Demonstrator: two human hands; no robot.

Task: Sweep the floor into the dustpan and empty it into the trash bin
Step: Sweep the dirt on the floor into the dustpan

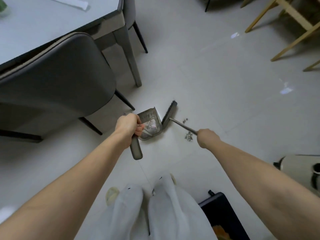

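A grey dustpan (152, 118) sits on the pale floor with small scraps inside it. My left hand (128, 125) grips its long grey handle (136, 149). My right hand (206, 136) grips the thin handle of a grey broom (168, 113), whose bristle head stands right at the dustpan's open right side. Two little heaps of grey debris (188, 135) lie on the floor to the right of the broom, one by my right hand, one higher up near the broom handle.
A dark grey chair (57, 78) and a grey table (52, 23) stand at the left, the table leg just behind the dustpan. Wooden furniture legs (292, 32) are at the far right. A white round bin-like object (301, 170) and a black case (223, 215) sit at lower right.
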